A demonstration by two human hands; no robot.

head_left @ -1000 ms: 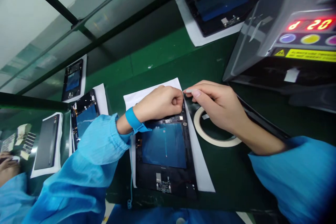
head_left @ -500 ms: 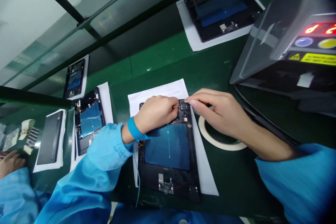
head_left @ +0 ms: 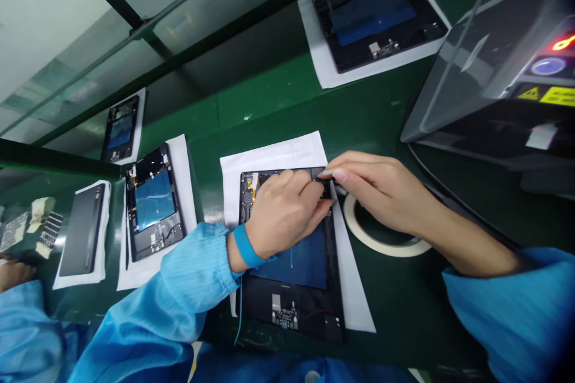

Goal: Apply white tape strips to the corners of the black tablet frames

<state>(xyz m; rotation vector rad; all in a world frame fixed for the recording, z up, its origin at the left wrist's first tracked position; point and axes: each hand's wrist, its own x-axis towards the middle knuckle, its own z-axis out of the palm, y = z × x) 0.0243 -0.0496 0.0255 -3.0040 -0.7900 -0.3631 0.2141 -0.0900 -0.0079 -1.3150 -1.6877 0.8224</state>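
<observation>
An opened tablet (head_left: 309, 305) lies on white paper (head_left: 269, 152) in front of me, with its blue battery and circuit boards showing. My left hand (head_left: 287, 206) is curled over its upper part, knuckles up, with a blue wrist strap (head_left: 246, 247) behind it. Whatever those fingertips hold is hidden. At the tablet's upper right corner, my right hand (head_left: 377, 188) has thumb and forefinger pinched together, close to the left fingers. Anything between them is too small to name. Below the right hand, a roll of cream tape (head_left: 377, 248) lies on the table.
A grey machine (head_left: 485, 66) with a lit display stands at the right. Another opened tablet (head_left: 377, 15) lies at the back, and one (head_left: 157, 197) to the left. Further left are a closed dark panel (head_left: 83, 230), label sheets (head_left: 49, 230) and another person's hand (head_left: 15, 274).
My left hand has shifted right across the tablet, towards its upper right corner, uncovering the upper left boards. My right hand stays pinched at that corner. The view has turned slightly.
</observation>
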